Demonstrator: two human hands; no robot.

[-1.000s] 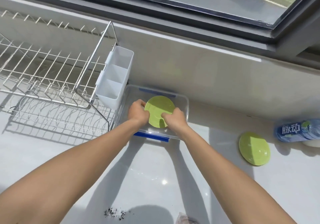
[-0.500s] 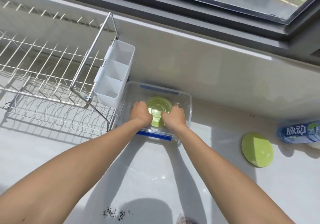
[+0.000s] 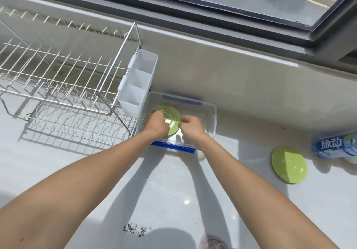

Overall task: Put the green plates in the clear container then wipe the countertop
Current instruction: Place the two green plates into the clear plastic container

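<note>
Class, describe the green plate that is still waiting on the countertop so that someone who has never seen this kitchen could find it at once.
Start at the countertop under the window and look to its right end, past the clear container. There, just in front of a lying blue-labelled bottle, rests a green plate. Unlike the other green plate, it lies outside the container, upside down, and no hand touches it.
</note>
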